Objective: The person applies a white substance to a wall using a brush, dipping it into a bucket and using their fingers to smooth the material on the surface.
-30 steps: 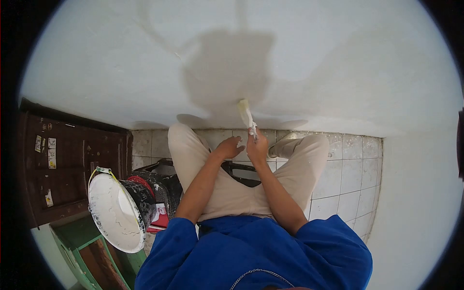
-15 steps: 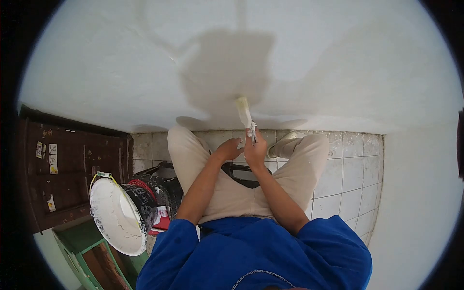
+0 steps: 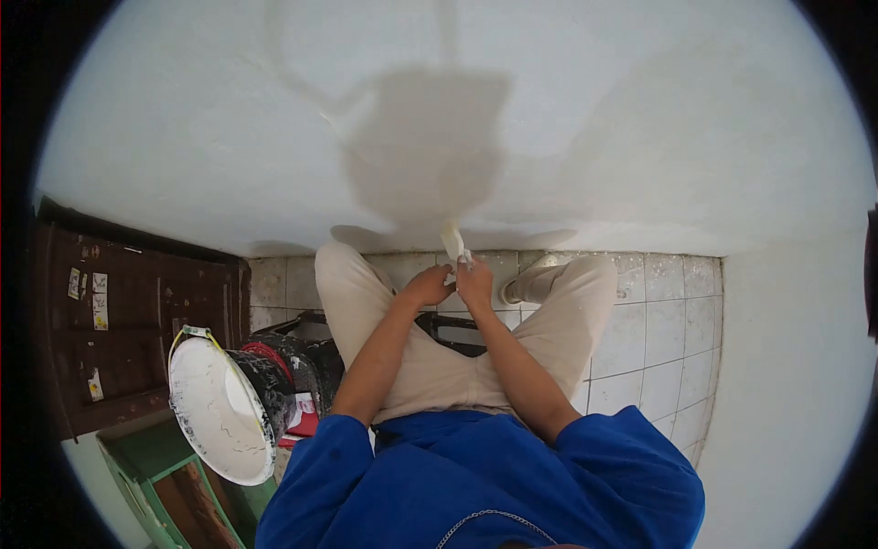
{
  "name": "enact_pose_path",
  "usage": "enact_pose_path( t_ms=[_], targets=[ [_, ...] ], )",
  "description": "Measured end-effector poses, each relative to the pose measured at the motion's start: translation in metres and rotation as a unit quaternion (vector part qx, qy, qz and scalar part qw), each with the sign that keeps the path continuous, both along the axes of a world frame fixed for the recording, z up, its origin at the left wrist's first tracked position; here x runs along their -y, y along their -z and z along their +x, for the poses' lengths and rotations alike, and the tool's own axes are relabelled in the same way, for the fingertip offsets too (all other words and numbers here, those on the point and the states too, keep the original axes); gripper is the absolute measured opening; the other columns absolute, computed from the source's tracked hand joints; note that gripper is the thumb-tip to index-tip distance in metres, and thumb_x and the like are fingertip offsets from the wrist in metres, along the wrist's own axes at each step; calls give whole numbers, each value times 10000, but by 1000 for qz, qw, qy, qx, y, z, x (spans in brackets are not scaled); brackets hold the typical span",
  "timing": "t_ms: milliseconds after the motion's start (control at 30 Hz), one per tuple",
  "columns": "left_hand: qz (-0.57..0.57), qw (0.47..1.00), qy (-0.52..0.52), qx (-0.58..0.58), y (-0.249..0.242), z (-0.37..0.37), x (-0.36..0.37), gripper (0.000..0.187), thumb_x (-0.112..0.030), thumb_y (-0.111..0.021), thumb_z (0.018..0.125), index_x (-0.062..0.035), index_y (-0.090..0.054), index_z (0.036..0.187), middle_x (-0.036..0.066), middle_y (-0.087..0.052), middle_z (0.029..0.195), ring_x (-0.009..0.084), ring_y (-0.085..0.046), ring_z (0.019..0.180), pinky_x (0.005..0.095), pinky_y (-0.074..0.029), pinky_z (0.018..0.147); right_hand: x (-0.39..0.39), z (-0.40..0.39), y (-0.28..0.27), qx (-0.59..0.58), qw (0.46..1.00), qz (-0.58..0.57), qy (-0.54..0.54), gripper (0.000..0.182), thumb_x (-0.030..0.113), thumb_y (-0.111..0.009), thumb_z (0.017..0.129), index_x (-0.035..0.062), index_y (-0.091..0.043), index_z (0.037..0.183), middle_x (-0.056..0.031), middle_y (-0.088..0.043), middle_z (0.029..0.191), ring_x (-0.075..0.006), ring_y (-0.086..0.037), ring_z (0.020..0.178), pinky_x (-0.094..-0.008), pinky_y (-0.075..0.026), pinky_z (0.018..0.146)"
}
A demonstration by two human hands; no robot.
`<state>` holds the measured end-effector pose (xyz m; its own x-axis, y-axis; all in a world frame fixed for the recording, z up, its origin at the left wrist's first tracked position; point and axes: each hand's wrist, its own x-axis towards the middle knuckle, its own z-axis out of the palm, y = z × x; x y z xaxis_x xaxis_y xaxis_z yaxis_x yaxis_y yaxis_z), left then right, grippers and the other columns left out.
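Observation:
A paintbrush [image 3: 454,242] with pale bristles and white paint on its handle points up toward the white wall [image 3: 594,137], its tip low against the wall in this view. My right hand [image 3: 474,282] is closed around the brush's handle. Beside it, almost meeting it, is my left hand [image 3: 430,285], with its fingers curled in and drawn together; whatever they may pinch is hidden. Both hands are in front of me between my knees, over the tiled floor [image 3: 631,329].
To my left stands a paint bucket [image 3: 222,407] with whitish paint inside and a yellow-green handle. A brown wooden door [image 3: 137,311] with stickers is beyond it, near a green wooden frame [image 3: 151,489]. A black stool-like seat [image 3: 457,329] shows beneath me.
My right hand has brought the paintbrush down and slightly left, away from its higher spot on the wall. The left hand has shifted a little, and its fingers now curl near the right hand.

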<state>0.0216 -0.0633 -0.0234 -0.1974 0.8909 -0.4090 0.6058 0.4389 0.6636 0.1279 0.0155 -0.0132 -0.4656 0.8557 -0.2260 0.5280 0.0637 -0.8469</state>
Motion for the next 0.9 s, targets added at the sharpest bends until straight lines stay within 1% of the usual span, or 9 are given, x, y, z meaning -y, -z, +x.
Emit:
enact_pose_path(
  t_ms=[33, 133, 233, 333, 433, 533, 633, 733, 900],
  targets=[
    [-5, 1000, 2, -6, -1, 0, -2, 454, -291, -605, 823, 12, -518, 1150, 214, -598, 1088, 357, -568, 1028, 421, -456, 880, -1, 1, 10, 21, 1000, -19, -2, 256, 182, -499, 900, -21, -625, 993, -236, -641, 760, -407, -635, 756, -456, -481, 674],
    [-2, 1000, 4, -15, 4, 1, 0, 452, -294, -605, 826, 10, -521, 1150, 216, -599, 1079, 361, -570, 1019, 426, -456, 878, -2, 0, 14, -4, 993, 115, -19, 284, 226, -512, 907, -18, -635, 985, -155, -613, 612, -273, -644, 593, -381, -467, 561],
    [22, 1000, -8, -9, 12, 2, 5, 449, -300, -597, 833, 10, -521, 1149, 218, -599, 1077, 363, -567, 1022, 431, -454, 880, 1, -4, -58, -106, 994, -12, 23, 262, 207, -527, 901, -18, -636, 979, -166, -603, 615, -260, -637, 581, -379, -465, 553],
    [10, 1000, 3, -10, 7, -2, 2, 448, -305, -589, 841, 9, -517, 1153, 221, -597, 1085, 366, -561, 1035, 430, -450, 884, 11, 5, -54, -108, 990, 88, 21, 244, 188, -535, 899, -28, -636, 950, -158, -593, 609, -228, -606, 544, -366, -452, 531],
    [5, 1000, 7, -14, 5, 2, 0, 454, -314, -585, 846, 9, -514, 1158, 223, -596, 1085, 365, -560, 1035, 427, -450, 881, 5, 5, -18, -35, 999, -9, 10, 243, 192, -537, 903, -27, -640, 926, -158, -583, 605, -213, -566, 516, -355, -434, 516],
    [-13, 1000, 14, -11, 0, -1, -4, 468, -322, -583, 848, 10, -510, 1170, 225, -594, 1087, 364, -560, 1032, 426, -449, 880, -8, 1, 46, 15, 985, 168, -19, 249, 198, -545, 900, -30, -642, 921, -158, -576, 593, -202, -526, 483, -346, -416, 494],
    [-23, 1000, 0, -4, -3, 0, 6, 488, -324, -589, 844, 18, -505, 1182, 228, -591, 1099, 363, -557, 1039, 426, -447, 885, -16, -5, 20, -95, 995, 35, 9, 255, 207, -561, 885, -30, -642, 933, -178, -574, 602, -217, -536, 484, -354, -425, 504],
    [0, 1000, -8, -7, -5, -2, 7, 495, -326, -594, 843, 26, -509, 1180, 229, -589, 1106, 362, -554, 1044, 424, -446, 887, 4, 3, -47, -124, 989, 79, 26, 251, 202, -557, 884, -27, -645, 934, -165, -577, 589, -216, -531, 476, -353, -423, 501],
    [22, 1000, 4, -11, 10, 1, 1, 478, -337, -593, 846, 26, -527, 1150, 222, -594, 1083, 358, -557, 1033, 425, -447, 877, -7, 4, 5, -21, 998, 59, 3, 240, 196, -547, 899, -19, -647, 937, -151, -563, 558, -193, -522, 472, -351, -420, 498]
  ],
)
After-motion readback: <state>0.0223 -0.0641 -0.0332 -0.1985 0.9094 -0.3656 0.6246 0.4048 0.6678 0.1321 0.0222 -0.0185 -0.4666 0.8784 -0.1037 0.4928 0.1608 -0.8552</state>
